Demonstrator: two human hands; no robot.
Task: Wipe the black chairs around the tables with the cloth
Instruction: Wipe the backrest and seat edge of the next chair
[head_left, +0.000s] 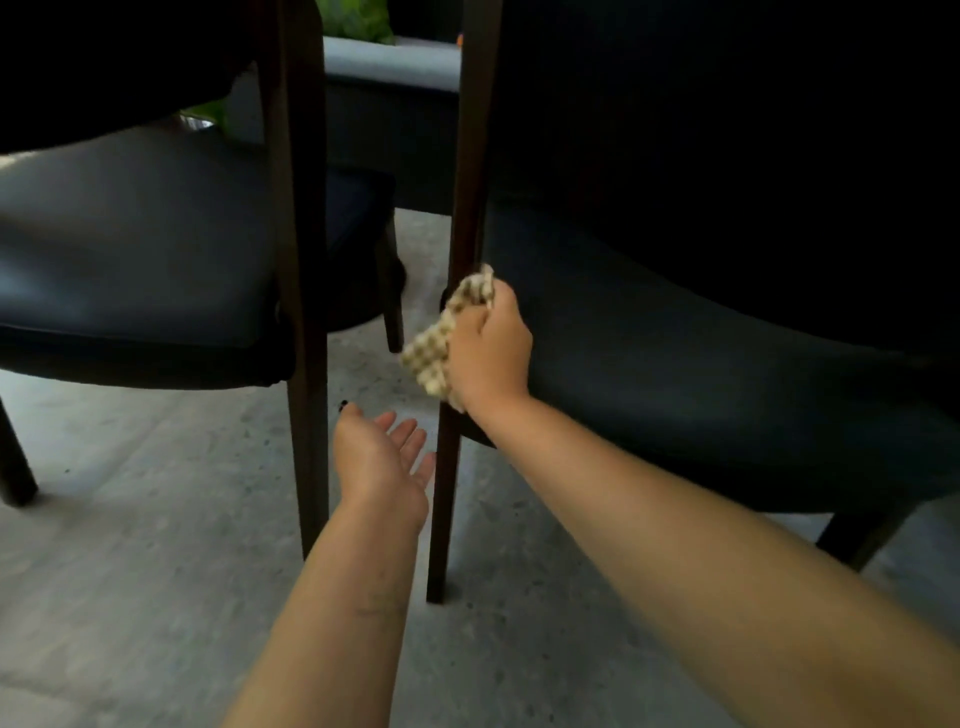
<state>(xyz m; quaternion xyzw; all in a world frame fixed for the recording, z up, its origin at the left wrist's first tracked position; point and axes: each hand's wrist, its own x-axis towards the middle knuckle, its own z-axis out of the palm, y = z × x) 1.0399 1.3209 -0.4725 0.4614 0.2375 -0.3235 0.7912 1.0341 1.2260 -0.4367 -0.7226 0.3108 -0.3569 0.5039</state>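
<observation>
Open floor (156, 571) gap between dark chair legs (306, 415).

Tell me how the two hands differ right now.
The right hand grips the checked cloth against the right chair's wooden leg; the left hand holds nothing. The right hand's fingers curl, the left hand's lie straight, palm up. The right hand is higher. Both are bare.

Both forearms are bare to the frame's edge, no sleeve, watch or ring showing. The left hand (382, 457) has a dark-painted thumbnail at its 11 o'clock (small, slightly blurred); the right hand (488, 353) shows nothing worn.
</observation>
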